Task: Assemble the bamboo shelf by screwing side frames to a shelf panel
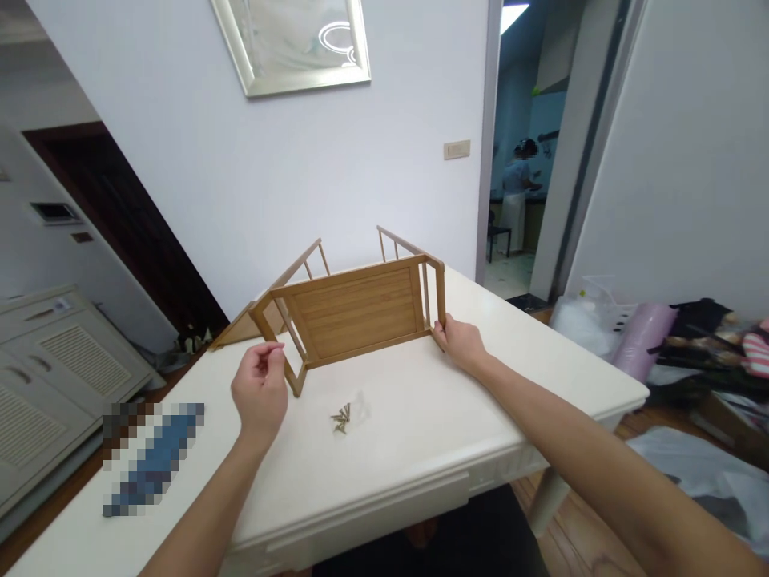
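A brown wooden rack (pixel 360 308) with a slatted panel and open side frames stands on the white table (pixel 414 417). My right hand (pixel 460 340) is closed round the lower end of its right side frame. Beside the left side frame, my left hand (pixel 261 389) has its fingers pinched together; whatever they hold, if anything, is too small to make out. In front of the rack lies a small pile of brass-coloured screws (pixel 341 418), next to a clear plastic bag (pixel 360 407).
Behind the rack, railed wooden pieces (pixel 300 263) rest towards the wall. A blurred-out blue item (pixel 159 453) lies on the table at left. A pink roll (pixel 646 340) and piled goods stand right of the table. A person (pixel 515 188) stands beyond the doorway.
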The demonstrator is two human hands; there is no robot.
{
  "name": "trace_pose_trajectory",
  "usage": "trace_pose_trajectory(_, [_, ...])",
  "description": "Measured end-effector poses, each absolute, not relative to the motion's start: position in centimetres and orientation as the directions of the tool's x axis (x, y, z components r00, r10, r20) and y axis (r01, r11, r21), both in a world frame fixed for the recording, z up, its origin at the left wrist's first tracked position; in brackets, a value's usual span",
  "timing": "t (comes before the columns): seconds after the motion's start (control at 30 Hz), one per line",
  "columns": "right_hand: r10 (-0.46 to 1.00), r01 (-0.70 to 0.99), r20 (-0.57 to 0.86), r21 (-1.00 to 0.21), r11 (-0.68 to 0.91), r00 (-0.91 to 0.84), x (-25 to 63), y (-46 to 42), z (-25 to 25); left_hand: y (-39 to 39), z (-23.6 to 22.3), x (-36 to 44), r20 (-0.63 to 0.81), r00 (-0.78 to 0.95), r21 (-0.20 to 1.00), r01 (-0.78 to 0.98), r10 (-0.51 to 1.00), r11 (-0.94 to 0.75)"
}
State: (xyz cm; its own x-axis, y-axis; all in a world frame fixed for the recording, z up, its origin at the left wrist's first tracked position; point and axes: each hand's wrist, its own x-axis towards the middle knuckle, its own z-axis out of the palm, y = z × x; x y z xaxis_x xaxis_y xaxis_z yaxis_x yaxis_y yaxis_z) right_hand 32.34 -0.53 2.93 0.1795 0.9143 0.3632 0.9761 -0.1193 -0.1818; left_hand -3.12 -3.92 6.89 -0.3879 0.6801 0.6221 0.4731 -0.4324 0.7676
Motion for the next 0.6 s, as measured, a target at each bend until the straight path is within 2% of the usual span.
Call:
trace_pose_trajectory(0.07, [0.907,0.961,0.348,-0.22,-0.167,0.237,32.7,-0.5,3.2,-3.2,5.0,-5.3,0.627,-0.35,0.722,0.597,0.696,-0.35])
trace_pose_trajectory(0.2, [0.89,0.929,0.325,-0.29,-0.228,0.32,33.4,-0.5,3.7,-1.0,1.6,-6.3,0.476,-0.121,0.676,0.683,0.871,-0.275])
trace_pose_trajectory(0.27, [0.881,0.914,0.315,-0.319,-0.252,0.353,33.8,-0.5,4.0,0.1,0.4,-5.7,0.348,-0.001,0.684,0.685,0.937,-0.253])
trace_pose_trajectory(0.33, [0.868,0.897,0.308,-0.344,-0.279,0.388,34.2,-0.6,4.2,0.8,-0.4,-4.8,0.287,0.071,0.704,0.661,0.955,-0.26])
trace_pose_trajectory(0.6, [0.753,0.784,0.3,-0.443,-0.434,0.586,36.8,-1.1,5.0,1.7,0.1,-0.5,0.238,0.223,0.72,0.613,0.945,-0.326])
